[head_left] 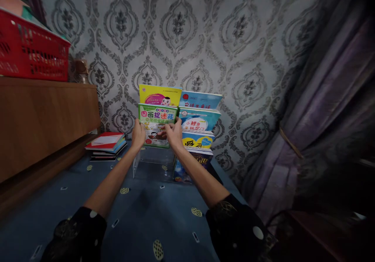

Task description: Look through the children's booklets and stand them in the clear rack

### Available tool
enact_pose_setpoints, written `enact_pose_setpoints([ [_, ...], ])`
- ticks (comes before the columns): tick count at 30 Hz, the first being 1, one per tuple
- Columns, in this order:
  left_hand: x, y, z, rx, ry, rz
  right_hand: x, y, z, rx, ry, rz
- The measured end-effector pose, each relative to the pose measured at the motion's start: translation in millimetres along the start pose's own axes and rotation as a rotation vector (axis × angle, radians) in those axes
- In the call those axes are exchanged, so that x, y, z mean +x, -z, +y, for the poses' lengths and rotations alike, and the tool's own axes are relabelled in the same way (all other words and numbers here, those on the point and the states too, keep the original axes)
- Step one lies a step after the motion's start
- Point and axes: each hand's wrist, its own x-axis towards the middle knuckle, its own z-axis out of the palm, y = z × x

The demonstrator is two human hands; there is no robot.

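A green and white children's picture book (155,117) stands upright in a tier of a clear stepped stand (152,158). My left hand (138,134) is closed on the book's left edge, with its thumb side facing me. At the opposite edge, my right hand (173,133) grips the book, some fingers lying across the front cover. Just behind rises a yellow book (159,92). To the right stand two light-blue books, the upper one (202,99) and the lower one (202,117), then a yellow-and-blue book (202,141) and a dark blue book (183,173) at the front.
A low stack of books (107,142) lies to the left on the blue patterned cloth (140,211). Beside it is a wooden cabinet (49,117) carrying a red plastic basket (35,51). Patterned wallpaper is behind the stand; a tied purple curtain (281,168) hangs right.
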Motion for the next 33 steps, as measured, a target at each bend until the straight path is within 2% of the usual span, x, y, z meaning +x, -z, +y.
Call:
enact_pose_setpoints([
  [6,7,5,3,-0.016,-0.032,-0.013,-1,0,6,0.013,0.013,0.012],
  [16,36,7,14,-0.121,-0.031,-0.003,-4,1,8,0.029,-0.024,-0.004],
  [23,34,9,14,-0.128,-0.013,0.003,-5,8,6,0.08,-0.065,-0.032],
  [33,23,14,10,-0.114,-0.084,0.009,-16,16,10,0.126,-0.126,-0.092],
])
